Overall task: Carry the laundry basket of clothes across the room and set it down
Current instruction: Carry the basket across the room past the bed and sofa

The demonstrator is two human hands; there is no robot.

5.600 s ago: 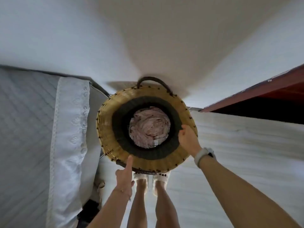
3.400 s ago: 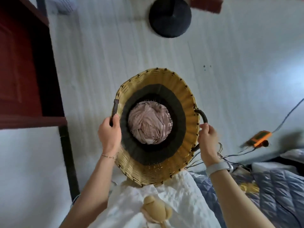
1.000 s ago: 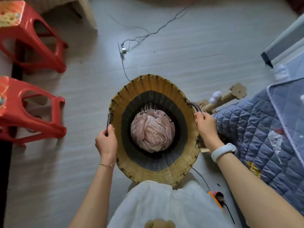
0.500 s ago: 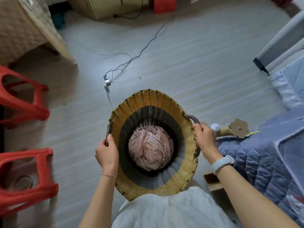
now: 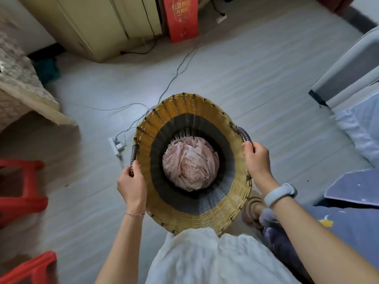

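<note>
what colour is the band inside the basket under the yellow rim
Black, a woven ring inside the basket, clearest in the head view.

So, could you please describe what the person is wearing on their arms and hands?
Both forearms are bare, with no sleeves or gloves. The left wrist carries a thin chain bracelet. The right wrist wears a pale, rounded fitness band. No rings are visible.

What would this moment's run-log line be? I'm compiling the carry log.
phase: carrying | left hand: shut on basket handle | right hand: shut on other handle | basket: off the floor | load: pink clothes | set-down: pending
</note>
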